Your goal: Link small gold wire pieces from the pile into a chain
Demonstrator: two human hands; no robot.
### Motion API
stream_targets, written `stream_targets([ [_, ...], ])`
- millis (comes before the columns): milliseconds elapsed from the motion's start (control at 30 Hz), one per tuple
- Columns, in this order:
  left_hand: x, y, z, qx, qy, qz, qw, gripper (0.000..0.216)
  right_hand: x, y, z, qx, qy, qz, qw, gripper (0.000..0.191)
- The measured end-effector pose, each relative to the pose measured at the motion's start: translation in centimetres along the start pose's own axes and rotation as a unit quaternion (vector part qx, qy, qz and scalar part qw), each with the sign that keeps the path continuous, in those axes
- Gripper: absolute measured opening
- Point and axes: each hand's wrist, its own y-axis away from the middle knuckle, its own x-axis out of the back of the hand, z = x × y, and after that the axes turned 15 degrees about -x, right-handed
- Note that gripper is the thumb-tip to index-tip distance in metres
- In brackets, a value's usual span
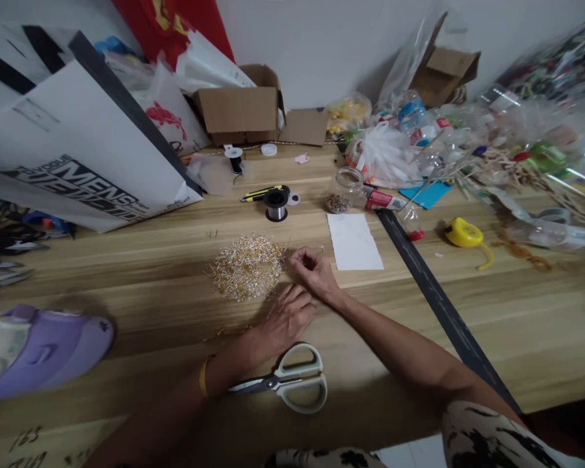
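A heap of small gold and silver beads or findings (247, 266) lies on the wooden table (127, 260). My right hand (312, 270) rests just right of the heap, its fingers curled in a pinch on something too small to name. Below it, my left hand (285, 318) lies knuckles up beside the heap's lower right edge, with the fingers bent and touching the table; a yellow band sits on that wrist. White-handled scissors (292, 380) lie near my left forearm.
A white paper sheet (354, 240), a wire spool (275, 204), a yellow-black pen (260, 193), a bead jar (345, 190), a yellow tape measure (463, 234) and a dark strip (439, 299) lie around. Bags, cardboard boxes (241, 107) and plastic clutter fill the back. A purple cap (43, 351) sits left.
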Motion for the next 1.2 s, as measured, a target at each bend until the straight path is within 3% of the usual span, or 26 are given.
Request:
stream_targets([
  [267,-0.3,0.4,0.3,-0.015,-0.014,0.008,1.0,0.02,0.0,-0.1,0.5,0.007,0.008,-0.007,1.0,0.018],
  [367,0.1,0.5,-0.1,0.003,-0.008,0.067,0.998,0.02,-0.1,0.1,0.4,0.01,0.011,-0.009,1.0,0.018],
  [433,0.6,0.7,-0.8,0.051,0.014,0.147,0.988,0.019,-0.2,0.2,0.3,0.019,0.011,-0.008,1.0,0.017],
  [533,1.5,1.2,-2.2,0.148,0.088,0.287,0.943,0.013,-0.3,0.3,0.2,0.035,0.019,-0.009,0.999,0.016],
  [667,2.0,2.4,-3.8,0.278,0.26,0.377,0.844,0.011,-0.4,0.6,0.1,0.069,0.039,-0.018,0.997,0.013],
  [800,1.6,3.3,-4.7,0.331,0.349,0.427,0.766,0.017,-0.7,1.2,-0.3,0.104,0.055,-0.021,0.993,0.011],
  [1200,1.0,4.2,-5.6,0.314,0.427,0.441,0.725,0.022,-1.3,2.6,-0.8,0.16,0.088,-0.048,0.982,0.011],
])
